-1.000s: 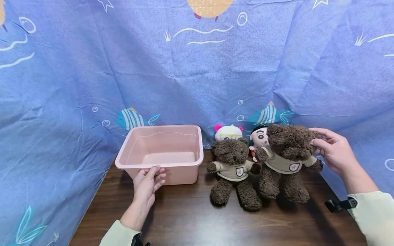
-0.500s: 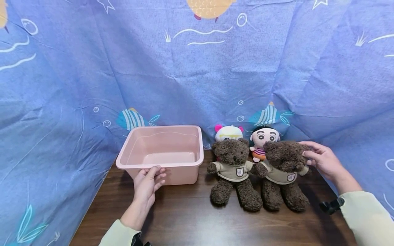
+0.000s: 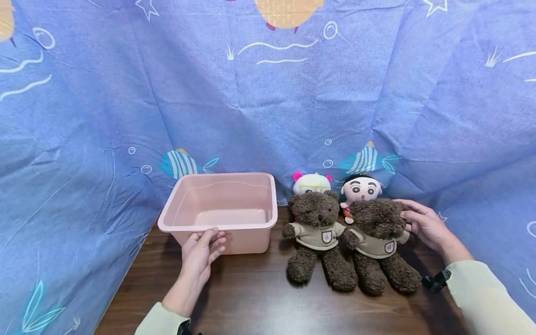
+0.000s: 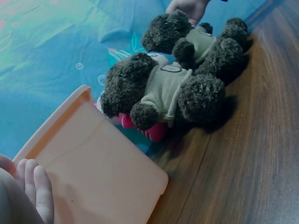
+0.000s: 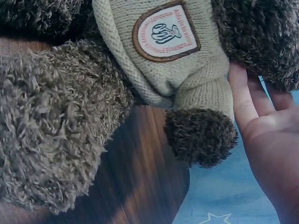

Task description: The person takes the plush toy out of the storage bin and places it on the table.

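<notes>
My left hand (image 3: pixel 200 258) pinches the front rim of a pink plastic basin (image 3: pixel 247 241), thumb over the edge and fingers against the outer wall. Nothing lies on the part of the basin's floor that shows. To the right, my right hand (image 3: pixel 427 227) holds the side of a dark brown teddy bear's head (image 3: pixel 374 219). This bear sits on the table in a beige sweater with a badge, its head tipped forward. In the right wrist view, my fingers (image 5: pixel 243 100) go behind the bear's head, so their tips are hidden. A matching teddy bear (image 3: pixel 316 235) sits beside it.
Behind the bears stand a white plush toy with pink ears (image 3: pixel 311 182) and a plush doll with black hair (image 3: pixel 362 187), both partly covered. A blue patterned cloth (image 3: pixel 268 116) hangs behind the dark wooden table (image 3: pixel 268 298).
My right hand has lowered the right bear and brought it left, close beside the other bear. The black-haired doll's face now shows more. My left hand and the basin stay put.
</notes>
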Tool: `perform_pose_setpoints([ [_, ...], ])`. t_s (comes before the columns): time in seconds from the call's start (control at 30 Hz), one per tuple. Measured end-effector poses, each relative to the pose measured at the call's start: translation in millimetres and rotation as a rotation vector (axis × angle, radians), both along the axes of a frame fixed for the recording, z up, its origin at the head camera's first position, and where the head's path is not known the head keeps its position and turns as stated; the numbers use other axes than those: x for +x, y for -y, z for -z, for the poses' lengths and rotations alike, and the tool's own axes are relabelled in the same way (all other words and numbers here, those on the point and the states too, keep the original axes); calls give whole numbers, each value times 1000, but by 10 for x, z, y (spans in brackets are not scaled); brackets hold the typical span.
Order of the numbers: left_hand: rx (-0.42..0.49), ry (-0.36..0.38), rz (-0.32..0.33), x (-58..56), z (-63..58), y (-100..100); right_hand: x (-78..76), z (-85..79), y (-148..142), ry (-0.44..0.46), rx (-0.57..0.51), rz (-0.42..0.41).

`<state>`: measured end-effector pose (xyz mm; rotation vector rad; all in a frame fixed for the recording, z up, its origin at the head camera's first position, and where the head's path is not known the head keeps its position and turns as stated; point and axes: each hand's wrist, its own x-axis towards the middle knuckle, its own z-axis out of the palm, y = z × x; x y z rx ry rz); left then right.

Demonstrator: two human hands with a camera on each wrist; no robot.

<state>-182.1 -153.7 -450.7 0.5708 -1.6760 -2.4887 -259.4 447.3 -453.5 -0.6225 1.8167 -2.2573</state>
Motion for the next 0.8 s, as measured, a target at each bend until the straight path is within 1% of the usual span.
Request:
perform_pose_setpoints([
  [0.07, 15, -5, 6, -1, 12, 12, 4, 8, 6, -4, 5, 15],
  [0.13, 27, -11, 19, 1, 23, 29, 15, 6, 15, -12, 31, 44],
  [0.2, 28, -13, 38, 9, 29, 58, 34, -1, 32, -26, 97, 99],
  [0.23, 23, -14, 50, 15, 29, 76, 46, -7, 45, -45, 161, 142],
  [0.37, -17, -1, 94, 53, 10, 171, 59, -40, 116, -151, 519, 345],
  [0.43, -33, 8, 120, 67, 4, 216, 38, -49, 135, -212, 672, 437],
  [0.47, -45, 13, 137, 73, 2, 233, 32, -60, 141, -233, 717, 468],
  [0.53, -74, 18, 181, 77, 5, 263, 24, -89, 150, -260, 766, 516],
  [0.6, -122, 20, 238, 84, 2, 292, 26, -120, 154, -274, 786, 536],
  [0.67, -204, 5, 313, 92, -22, 317, 46, -171, 163, -272, 811, 545],
  [0.73, -304, -38, 392, 98, -65, 346, 63, -211, 163, -265, 842, 550],
  [0.77, -360, -74, 429, 102, -95, 361, 71, -230, 163, -262, 861, 553],
  [0.8, -423, -126, 462, 104, -127, 375, 77, -249, 163, -258, 880, 558],
])
